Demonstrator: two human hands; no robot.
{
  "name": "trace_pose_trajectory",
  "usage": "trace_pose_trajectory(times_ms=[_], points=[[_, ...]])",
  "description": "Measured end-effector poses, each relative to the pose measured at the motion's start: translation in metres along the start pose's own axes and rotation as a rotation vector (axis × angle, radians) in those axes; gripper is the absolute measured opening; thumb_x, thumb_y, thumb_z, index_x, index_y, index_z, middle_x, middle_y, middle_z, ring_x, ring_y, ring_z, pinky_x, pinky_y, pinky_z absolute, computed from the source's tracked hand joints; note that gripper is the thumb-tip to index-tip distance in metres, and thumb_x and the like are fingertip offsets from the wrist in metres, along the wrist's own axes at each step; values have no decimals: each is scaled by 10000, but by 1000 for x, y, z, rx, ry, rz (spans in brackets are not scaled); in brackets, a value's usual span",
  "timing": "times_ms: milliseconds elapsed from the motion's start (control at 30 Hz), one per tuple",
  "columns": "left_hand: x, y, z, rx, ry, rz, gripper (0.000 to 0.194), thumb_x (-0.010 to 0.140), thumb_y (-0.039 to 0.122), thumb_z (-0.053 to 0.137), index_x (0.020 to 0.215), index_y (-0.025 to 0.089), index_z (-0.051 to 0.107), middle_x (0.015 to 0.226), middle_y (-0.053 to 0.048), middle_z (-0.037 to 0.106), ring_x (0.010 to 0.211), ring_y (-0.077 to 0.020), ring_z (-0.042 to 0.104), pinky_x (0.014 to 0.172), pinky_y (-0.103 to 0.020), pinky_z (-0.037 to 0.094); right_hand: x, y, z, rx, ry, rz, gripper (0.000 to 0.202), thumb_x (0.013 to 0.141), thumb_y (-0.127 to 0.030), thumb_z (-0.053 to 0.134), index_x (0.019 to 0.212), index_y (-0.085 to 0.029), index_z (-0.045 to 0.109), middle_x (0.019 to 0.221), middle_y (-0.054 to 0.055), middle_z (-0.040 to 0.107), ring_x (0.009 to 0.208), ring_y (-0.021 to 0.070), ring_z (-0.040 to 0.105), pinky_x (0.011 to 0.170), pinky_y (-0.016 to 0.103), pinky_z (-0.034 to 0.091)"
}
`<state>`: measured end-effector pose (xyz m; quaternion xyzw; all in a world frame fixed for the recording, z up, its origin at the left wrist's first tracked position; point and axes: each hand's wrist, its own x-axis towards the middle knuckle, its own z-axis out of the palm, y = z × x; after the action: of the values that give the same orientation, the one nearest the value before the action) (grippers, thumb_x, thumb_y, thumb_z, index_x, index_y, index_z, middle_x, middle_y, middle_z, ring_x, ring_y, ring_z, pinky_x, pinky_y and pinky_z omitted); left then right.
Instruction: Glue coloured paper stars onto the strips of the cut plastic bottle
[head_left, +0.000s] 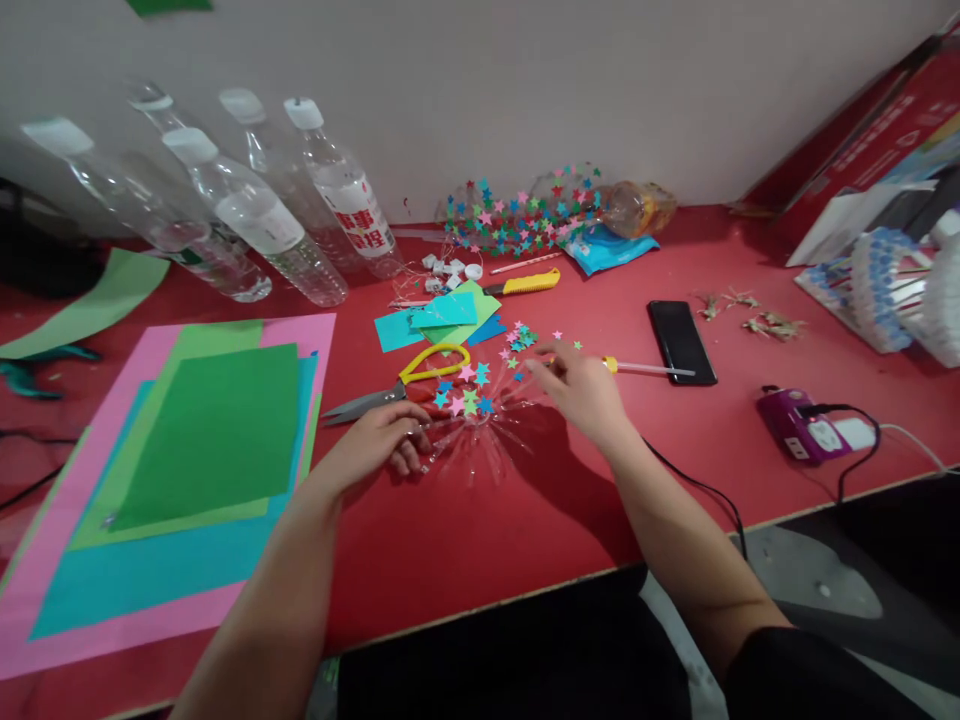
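A clear plastic piece cut into many thin strips [474, 455] fans out on the red table, with pink, blue and green paper stars [469, 402] at its middle. My left hand [382, 440] is at its left side, fingers curled, with a strip between thumb and fingers. My right hand [581, 390] hovers at its upper right, thumb and forefinger apart, beside a small pile of loose stars [519, 338]. A clear stick [652, 369] with a yellow end shows behind that hand, its left part hidden. Yellow-handled scissors [435, 362] lie just above my left hand.
Coloured paper sheets [210, 430] lie at left, below several plastic bottles [262, 220]. Paper pieces [442, 318], a yellow cutter [531, 282] and a star-covered clear bottle [525, 210] are farther back. A phone [682, 342], a purple power adapter [806, 425] and a black cord [705, 485] are at right.
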<state>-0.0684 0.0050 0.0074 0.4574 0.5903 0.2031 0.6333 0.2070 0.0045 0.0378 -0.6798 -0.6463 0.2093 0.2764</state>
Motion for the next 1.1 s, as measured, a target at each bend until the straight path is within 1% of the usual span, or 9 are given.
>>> trace_pose_trajectory(times_ms=[100, 167, 267, 333, 400, 500, 667, 867, 1100], points=[[2, -7, -4, 47, 108, 123, 226, 812, 403, 599, 805, 186, 537, 545, 44, 573, 342, -89, 504, 311, -161, 321, 6, 12, -8, -37, 182, 9, 296, 925, -434, 480, 966, -213, 673, 634, -4, 643, 586, 148, 594, 577, 260, 370], [3, -11, -5, 53, 157, 201, 279, 818, 443, 609, 752, 194, 503, 516, 66, 529, 324, -65, 444, 311, -153, 292, 11, 20, -9, -121, 220, -15, 267, 927, -370, 475, 964, -195, 674, 664, 10, 655, 608, 154, 596, 585, 264, 376], [4, -15, -3, 36, 147, 240, 281, 830, 428, 600, 722, 195, 485, 530, 65, 525, 339, -57, 435, 326, -154, 288, 18, 28, -3, -229, 178, -87, 213, 902, -271, 495, 966, -184, 679, 772, 41, 693, 665, 168, 595, 617, 279, 395], [4, -15, -2, 7, 138, 232, 275, 824, 425, 603, 727, 197, 486, 554, 61, 536, 357, -60, 446, 333, -156, 295, 21, 31, 4, -271, 134, -156, 183, 880, -222, 516, 907, -186, 693, 859, 64, 705, 762, 187, 585, 692, 304, 413], [4, -14, -1, -23, 145, 228, 250, 801, 406, 618, 745, 202, 484, 571, 64, 540, 366, -63, 453, 334, -157, 300, 22, 31, 11, -318, 96, -230, 182, 881, -219, 526, 858, -189, 704, 927, 87, 699, 866, 218, 551, 779, 347, 406], [3, -11, -2, -45, 166, 242, 184, 766, 343, 620, 796, 213, 493, 557, 79, 523, 362, -68, 448, 326, -157, 299, 21, 28, 16, -391, 52, -313, 196, 902, -255, 530, 880, -197, 717, 990, 102, 678, 958, 251, 486, 847, 394, 360], [1, -9, -6, -55, 178, 313, 143, 763, 303, 603, 831, 205, 523, 563, 67, 536, 386, -71, 471, 336, -159, 322, 28, 17, 16, -508, -66, -435, 221, 919, -277, 527, 895, -182, 725, 951, 95, 656, 967, 240, 445, 917, 395, 294], [4, -9, -5, -98, 206, 365, 154, 737, 288, 615, 824, 188, 535, 554, 63, 547, 387, -71, 478, 360, -169, 346, 52, 14, 23, -621, -177, -560, 252, 893, -318, 555, 876, -142, 735, 931, 125, 646, 964, 256, 414, 908, 425, 261], [5, -9, -5, -132, 184, 386, 211, 702, 313, 656, 825, 178, 552, 550, 60, 558, 389, -72, 482, 362, -167, 342, 59, 22, 29, -666, -205, -681, 240, 908, -288, 510, 892, -178, 723, 945, 95, 653, 994, 237, 419, 977, 411, 219]])
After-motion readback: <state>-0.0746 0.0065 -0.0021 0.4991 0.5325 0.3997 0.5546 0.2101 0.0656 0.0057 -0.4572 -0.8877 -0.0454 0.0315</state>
